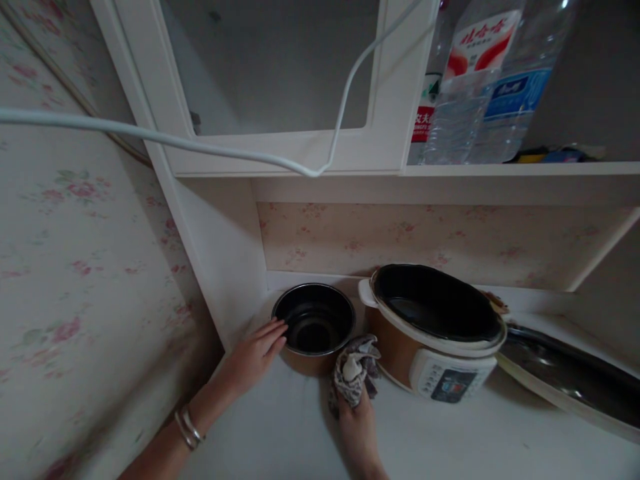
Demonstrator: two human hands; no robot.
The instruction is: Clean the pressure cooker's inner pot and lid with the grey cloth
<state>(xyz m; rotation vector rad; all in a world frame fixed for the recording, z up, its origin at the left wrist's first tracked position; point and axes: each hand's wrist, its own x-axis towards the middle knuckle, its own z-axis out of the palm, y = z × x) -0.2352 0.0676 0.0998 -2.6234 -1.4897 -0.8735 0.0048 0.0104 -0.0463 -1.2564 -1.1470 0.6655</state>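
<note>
A round pot (320,363) with a black inside and a brown outside stands upright on the white surface. My left hand (260,350) lies at the pot's left rim, its fingers stretched out and touching the edge; the thumb is partly hidden. My right hand (356,417) is closed round a crumpled, grey-brown patterned cloth (356,373), just in front of the pot's right side. Right of the cloth sits an oval electric cooker (400,343) without its lid, its black inside showing and its control panel facing me.
A dark glass lid (560,367) lies right of the cooker. Plastic bottles (470,87) stand on the shelf above. A white cable (225,152) hangs across the glass-fronted cabinet (285,150). Flowered wallpaper (75,267) covers the left wall.
</note>
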